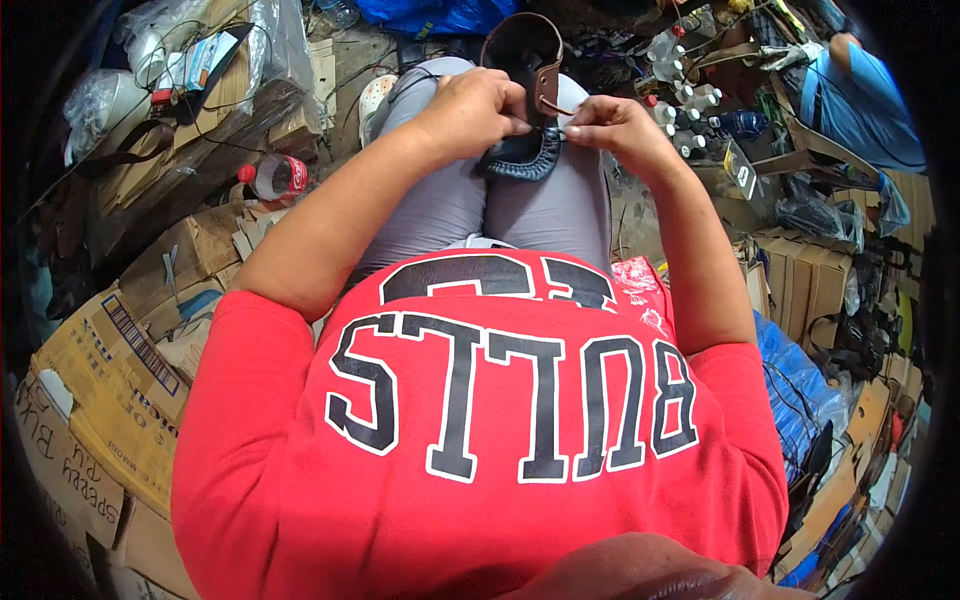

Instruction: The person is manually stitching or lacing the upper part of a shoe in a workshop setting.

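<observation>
Over my lap is a leather piece like a shoe upper, with a brown band (545,85) curving up in a loop and a black gathered part (525,168) below it. My left hand (478,108) is closed on its left side, thumb and fingers pressed against the leather. To the right, my right hand (618,130) is closed in a pinch beside the band. A thin brown strip (555,108) runs from the band toward those fingertips. Whether they grip the strip or a finer thread is too small to tell.
At left, a plastic bottle with a red cap (275,177) lies by cardboard pieces (110,370). Several small white-capped bottles (690,110) stand at right. Beyond them is another person's blue clothing (865,110). A blue plastic sheet (800,390) lies by my right elbow.
</observation>
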`<state>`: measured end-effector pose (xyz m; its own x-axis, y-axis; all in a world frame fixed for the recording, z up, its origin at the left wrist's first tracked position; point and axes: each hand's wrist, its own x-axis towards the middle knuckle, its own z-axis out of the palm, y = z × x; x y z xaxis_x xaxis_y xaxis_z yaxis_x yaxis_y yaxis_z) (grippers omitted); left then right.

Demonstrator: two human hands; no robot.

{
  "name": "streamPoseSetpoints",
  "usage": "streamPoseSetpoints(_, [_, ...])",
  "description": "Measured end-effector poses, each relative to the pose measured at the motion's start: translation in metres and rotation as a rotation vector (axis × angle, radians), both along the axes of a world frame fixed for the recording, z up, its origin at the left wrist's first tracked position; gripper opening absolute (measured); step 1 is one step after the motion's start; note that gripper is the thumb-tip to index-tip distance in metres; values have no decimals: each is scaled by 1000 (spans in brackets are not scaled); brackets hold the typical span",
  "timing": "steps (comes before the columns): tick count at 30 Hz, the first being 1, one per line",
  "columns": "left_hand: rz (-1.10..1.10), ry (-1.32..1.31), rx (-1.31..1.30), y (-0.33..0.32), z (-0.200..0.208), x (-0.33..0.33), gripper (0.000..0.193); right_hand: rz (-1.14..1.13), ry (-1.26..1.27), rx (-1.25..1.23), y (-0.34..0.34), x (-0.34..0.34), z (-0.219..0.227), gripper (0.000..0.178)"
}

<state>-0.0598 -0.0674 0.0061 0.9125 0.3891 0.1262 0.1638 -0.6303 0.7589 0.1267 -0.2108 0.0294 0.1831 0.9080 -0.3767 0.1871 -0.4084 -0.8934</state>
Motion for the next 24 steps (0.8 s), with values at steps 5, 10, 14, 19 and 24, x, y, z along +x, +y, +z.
streamPoseSetpoints(5, [0,47,104,-7,15,-9,8,-85,112,95,-12,4,-12,16])
streamPoseSetpoints(10, [7,122,-109,-11,10,3,13,-8,-233,68,-28,5,-11,15])
streamPoseSetpoints(14, [-51,156,12,-12,16,3,17,-82,7,122,-48,9,5,12])
streamPoseSetpoints(19, [-106,170,112,-12,23,7,18,-119,-221,196,-27,41,2,15])
streamPoseSetpoints(24, [-125,140,191,-11,13,9,18,-197,-819,262,-25,38,-22,15])
